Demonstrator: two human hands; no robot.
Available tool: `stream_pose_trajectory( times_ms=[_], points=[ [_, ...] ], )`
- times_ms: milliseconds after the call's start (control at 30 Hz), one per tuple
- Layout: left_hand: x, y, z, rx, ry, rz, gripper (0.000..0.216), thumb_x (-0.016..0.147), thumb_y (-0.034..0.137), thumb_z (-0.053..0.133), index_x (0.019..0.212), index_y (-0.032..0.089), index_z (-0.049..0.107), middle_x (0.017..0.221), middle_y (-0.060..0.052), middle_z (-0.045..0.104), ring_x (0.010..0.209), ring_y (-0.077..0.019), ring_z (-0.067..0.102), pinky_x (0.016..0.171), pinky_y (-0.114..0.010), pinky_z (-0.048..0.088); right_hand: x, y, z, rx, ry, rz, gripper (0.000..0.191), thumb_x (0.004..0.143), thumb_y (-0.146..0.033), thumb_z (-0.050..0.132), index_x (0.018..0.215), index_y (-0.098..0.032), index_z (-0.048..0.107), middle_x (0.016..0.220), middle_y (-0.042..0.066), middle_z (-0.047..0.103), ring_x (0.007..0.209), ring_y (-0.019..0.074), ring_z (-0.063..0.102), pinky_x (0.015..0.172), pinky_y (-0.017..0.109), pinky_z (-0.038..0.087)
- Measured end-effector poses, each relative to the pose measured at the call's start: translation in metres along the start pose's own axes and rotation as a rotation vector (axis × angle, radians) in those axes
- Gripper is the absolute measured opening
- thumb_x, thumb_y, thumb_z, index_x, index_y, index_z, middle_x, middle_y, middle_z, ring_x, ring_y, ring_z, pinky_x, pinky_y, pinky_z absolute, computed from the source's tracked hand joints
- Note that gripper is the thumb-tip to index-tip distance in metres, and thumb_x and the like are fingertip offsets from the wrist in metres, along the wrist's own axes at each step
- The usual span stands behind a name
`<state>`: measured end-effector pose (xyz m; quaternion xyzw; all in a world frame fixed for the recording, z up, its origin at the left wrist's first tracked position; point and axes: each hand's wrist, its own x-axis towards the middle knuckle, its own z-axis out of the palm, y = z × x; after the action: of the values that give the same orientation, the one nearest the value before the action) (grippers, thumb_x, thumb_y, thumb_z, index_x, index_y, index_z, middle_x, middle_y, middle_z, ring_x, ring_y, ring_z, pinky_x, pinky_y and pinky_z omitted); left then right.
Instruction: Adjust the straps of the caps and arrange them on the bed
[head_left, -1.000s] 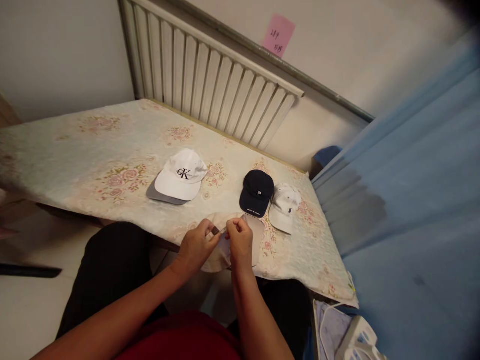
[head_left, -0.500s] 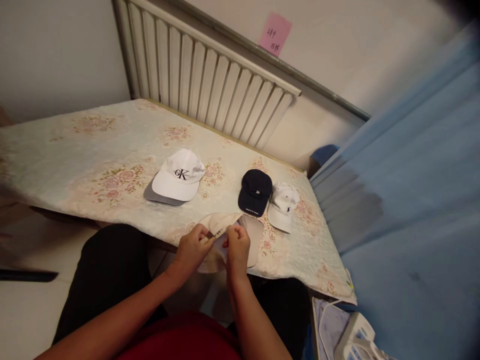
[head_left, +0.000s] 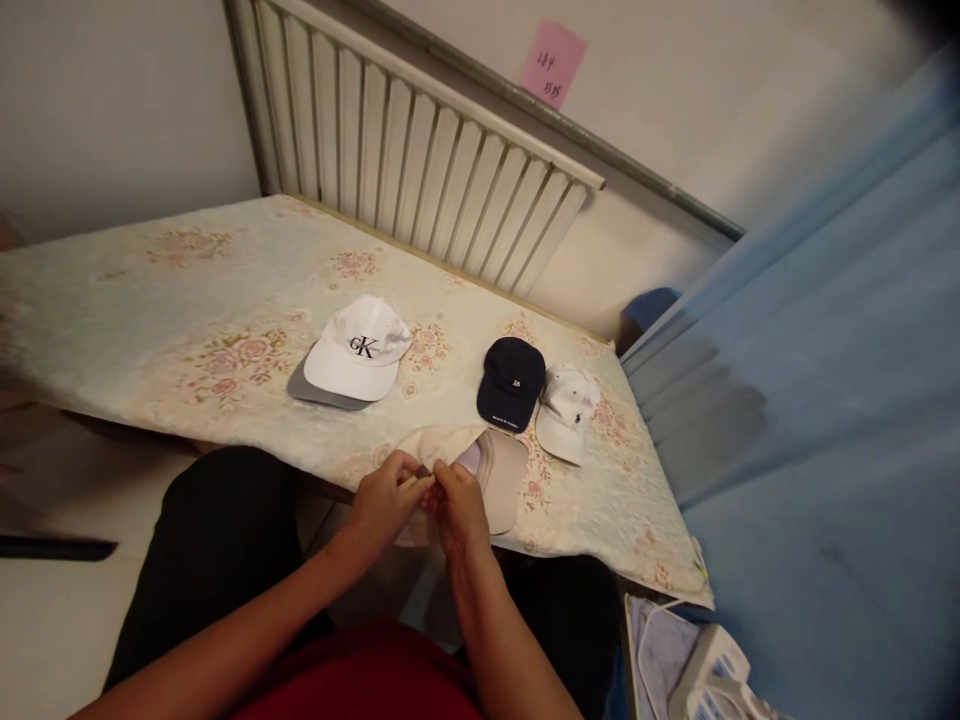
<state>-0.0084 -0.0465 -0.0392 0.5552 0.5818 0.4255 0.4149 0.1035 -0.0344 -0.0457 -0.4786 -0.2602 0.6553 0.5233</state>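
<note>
A beige cap (head_left: 504,485) lies at the table's near edge with its brim toward the right and its inside partly showing. My left hand (head_left: 386,497) pinches the cap's back strap, where a small dark piece shows at the fingertips. Close against it, my right hand (head_left: 459,500) has its fingers pressed together at the same strap. What exactly the right fingertips hold is hidden. Beyond the hands sit a navy cap (head_left: 512,380) and, touching it, a cream cap (head_left: 568,412). Farther left, a white cap (head_left: 364,345) with black lettering rests on top of a grey-brimmed cap (head_left: 319,393).
A floral cloth (head_left: 187,300) covers the table. Behind it stand a white radiator (head_left: 420,150) and a wall with a pink note (head_left: 553,65). A blue curtain (head_left: 787,400) hangs at the right. A white corded device (head_left: 712,670) sits at the lower right.
My right hand has moved left and slightly down, so its fingertips now meet those of my left hand at the strap. The other caps have stayed in place.
</note>
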Motion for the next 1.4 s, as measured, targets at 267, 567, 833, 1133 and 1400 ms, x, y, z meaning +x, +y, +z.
stream_pose_trajectory(
  times_ms=[267, 567, 833, 1133, 1400],
  points=[
    [-0.006, 0.013, -0.010, -0.354, -0.128, -0.257, 0.024, 0.069, 0.042, 0.058, 0.070, 0.020, 0.050, 0.058, 0.002, 0.061, 0.055, -0.0144, 0.056, 0.057, -0.026, 0.042, -0.005, -0.003, 0.000, -0.004, -0.018, -0.040, 0.018, 0.067, -0.030, 0.068, 0.066, -0.018, 0.055, 0.047, -0.006, 0.054, 0.041, 0.0082, 0.048, 0.044, 0.020, 0.036],
    [-0.006, 0.007, -0.011, -0.360, -0.221, -0.336, 0.027, 0.073, 0.044, 0.055, 0.066, 0.019, 0.055, 0.054, 0.005, 0.052, 0.048, -0.0113, 0.045, 0.049, -0.023, 0.030, -0.006, 0.000, -0.003, -0.037, -0.059, -0.089, 0.020, 0.067, -0.033, 0.070, 0.068, -0.017, 0.057, 0.049, -0.007, 0.055, 0.044, 0.0085, 0.047, 0.049, 0.022, 0.035],
    [-0.002, 0.003, -0.009, -0.474, -0.185, -0.244, 0.028, 0.074, 0.042, 0.061, 0.063, 0.018, 0.053, 0.054, 0.005, 0.051, 0.050, -0.0099, 0.039, 0.052, -0.023, 0.031, -0.005, 0.002, -0.006, -0.092, -0.092, -0.106, 0.017, 0.070, -0.032, 0.066, 0.067, -0.017, 0.058, 0.052, -0.006, 0.055, 0.045, 0.0083, 0.045, 0.050, 0.022, 0.033],
    [-0.001, 0.002, -0.008, -0.487, -0.172, -0.232, 0.029, 0.076, 0.043, 0.061, 0.065, 0.018, 0.053, 0.056, 0.003, 0.055, 0.052, -0.0108, 0.042, 0.052, -0.024, 0.031, -0.008, 0.002, -0.003, -0.079, -0.136, -0.098, 0.013, 0.068, -0.024, 0.064, 0.077, -0.016, 0.066, 0.056, -0.005, 0.057, 0.049, 0.0098, 0.047, 0.052, 0.023, 0.037],
    [-0.001, 0.005, -0.009, -0.453, -0.131, -0.225, 0.030, 0.077, 0.044, 0.059, 0.063, 0.018, 0.052, 0.053, 0.005, 0.052, 0.049, -0.0104, 0.041, 0.051, -0.024, 0.030, -0.014, -0.001, 0.002, -0.074, -0.155, -0.117, 0.013, 0.066, -0.017, 0.060, 0.077, -0.017, 0.066, 0.060, -0.004, 0.060, 0.051, 0.0093, 0.049, 0.052, 0.022, 0.037]
  ],
)
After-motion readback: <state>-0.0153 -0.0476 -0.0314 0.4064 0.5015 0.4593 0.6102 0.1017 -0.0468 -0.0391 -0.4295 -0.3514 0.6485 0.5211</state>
